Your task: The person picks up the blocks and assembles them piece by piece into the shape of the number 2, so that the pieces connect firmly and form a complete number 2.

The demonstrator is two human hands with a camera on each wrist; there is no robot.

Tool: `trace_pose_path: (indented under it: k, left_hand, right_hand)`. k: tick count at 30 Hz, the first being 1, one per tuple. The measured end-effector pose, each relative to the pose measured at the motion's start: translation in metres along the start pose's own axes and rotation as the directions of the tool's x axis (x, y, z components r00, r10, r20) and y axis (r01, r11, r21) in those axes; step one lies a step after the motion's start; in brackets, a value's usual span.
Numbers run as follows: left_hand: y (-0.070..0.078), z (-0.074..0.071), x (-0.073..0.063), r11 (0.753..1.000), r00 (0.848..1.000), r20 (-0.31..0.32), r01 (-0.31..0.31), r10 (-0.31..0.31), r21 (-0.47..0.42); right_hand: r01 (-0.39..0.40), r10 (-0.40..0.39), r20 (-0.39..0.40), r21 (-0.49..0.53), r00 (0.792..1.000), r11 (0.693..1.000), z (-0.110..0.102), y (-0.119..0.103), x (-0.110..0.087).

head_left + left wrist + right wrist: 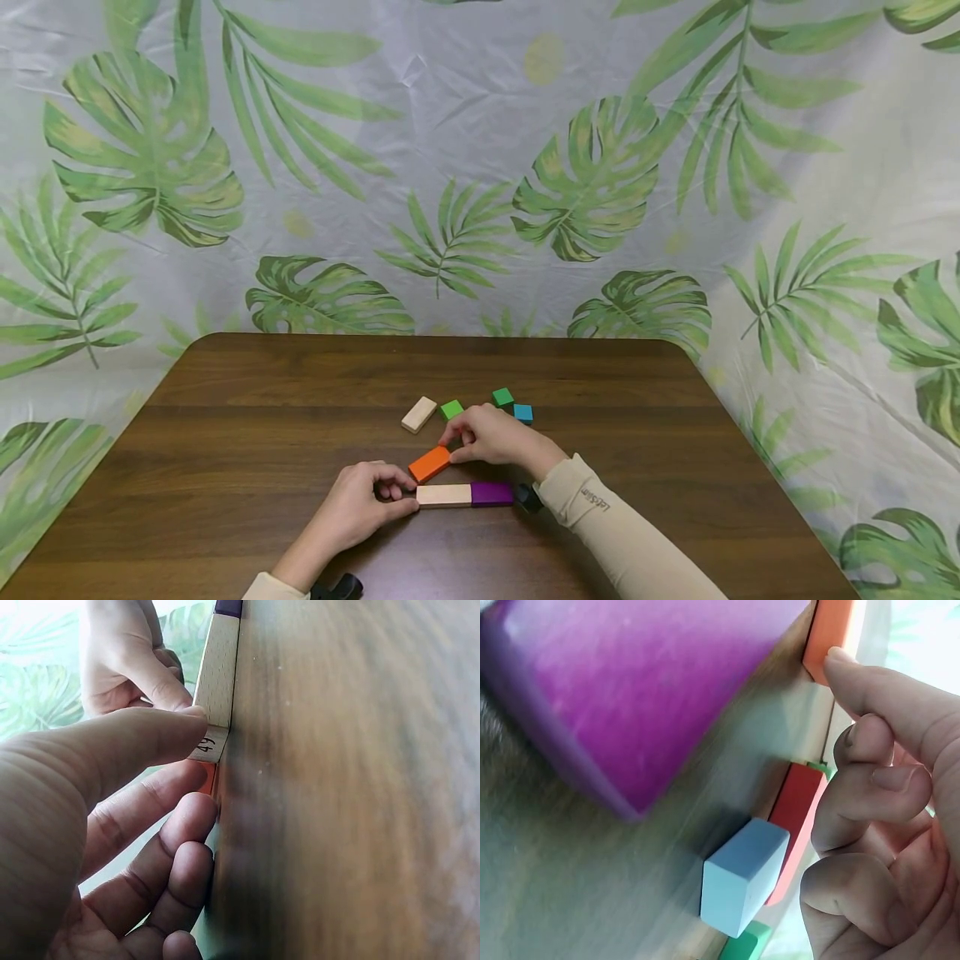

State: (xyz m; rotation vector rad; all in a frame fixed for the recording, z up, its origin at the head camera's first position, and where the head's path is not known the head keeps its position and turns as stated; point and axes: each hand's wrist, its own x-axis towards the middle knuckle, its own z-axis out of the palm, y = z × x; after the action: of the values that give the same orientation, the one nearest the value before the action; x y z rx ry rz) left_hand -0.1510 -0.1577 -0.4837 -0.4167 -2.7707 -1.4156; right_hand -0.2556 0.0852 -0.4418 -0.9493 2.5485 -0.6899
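On the table, a plain wooden block (443, 497) and a purple block (492, 494) lie end to end in a row. At the row's left end, my left hand (358, 506) has its thumb and curled fingers about the plain block, whose end face is marked "49" in the left wrist view. Just behind the row lies an orange block (430, 464), slanted, its near corner close to the plain block. My right hand (498, 437) pinches the orange block's far right end between thumb and index finger, the other fingers curled. In the left wrist view, the left index fingertip overlaps the orange block.
Beyond the hands lie another plain block (418, 414), a light green block (452, 409), a dark green block (502, 397) and a blue block (523, 413). A red block (799, 825) shows beside the blue one in the right wrist view. A leaf-print curtain (465, 167) hangs behind the table.
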Motion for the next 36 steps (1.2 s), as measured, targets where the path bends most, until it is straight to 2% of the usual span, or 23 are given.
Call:
trace_pose_path:
  k: [7,15,36]
  left_hand:
    - [0.0007,-0.0021,-0.0019,1.000,1.000,-0.001,-0.027,0.027,-0.012]
    - [0.0009,-0.0007,0.0002,1.000,1.000,0.002,-0.010,0.010,0.008]
    - [-0.0005,0.0004,-0.0006,1.000,1.000,-0.005,-0.012,0.012,0.007]
  right_hand:
    - [0.029,-0.029,-0.012,0.011,1.000,1.000,0.0016,-0.0020,-0.0009]
    - [0.032,-0.032,-0.010,0.002,0.999,0.999,0.0005,-0.0039,-0.0017]
    - [0.020,-0.020,-0.005,0.027,1.000,0.999,0.0012,-0.0050,-0.0034]
